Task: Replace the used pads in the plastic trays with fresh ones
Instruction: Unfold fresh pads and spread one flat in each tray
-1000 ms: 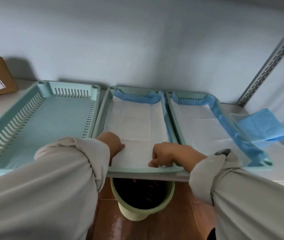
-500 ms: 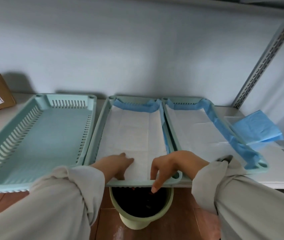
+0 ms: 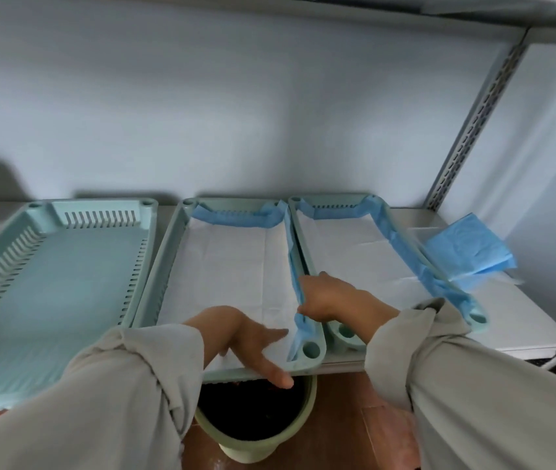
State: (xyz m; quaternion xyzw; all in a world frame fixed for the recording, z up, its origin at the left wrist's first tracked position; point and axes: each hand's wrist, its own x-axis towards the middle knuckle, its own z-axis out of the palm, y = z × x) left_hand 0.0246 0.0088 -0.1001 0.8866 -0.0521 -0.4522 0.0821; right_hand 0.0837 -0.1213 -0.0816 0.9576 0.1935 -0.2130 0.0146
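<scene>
Three green trays sit side by side on the shelf (image 3: 524, 320), the left tray (image 3: 49, 283) bare, the middle tray (image 3: 164, 266) and right tray (image 3: 307, 245) each holding one white pad with blue edges, while the left hand (image 3: 249, 337) lies flat with straight fingers on the middle pad (image 3: 229, 273) and the right hand (image 3: 327, 296) touches its blue right edge, fingers partly hidden, so I cannot tell its grip.

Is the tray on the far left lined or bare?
Bare: the left tray shows only its plain green floor, no white pad like the middle tray holds.

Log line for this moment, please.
middle tray: pad laid | left hand: flat on pad | right hand: at blue edge | left tray: bare
</scene>
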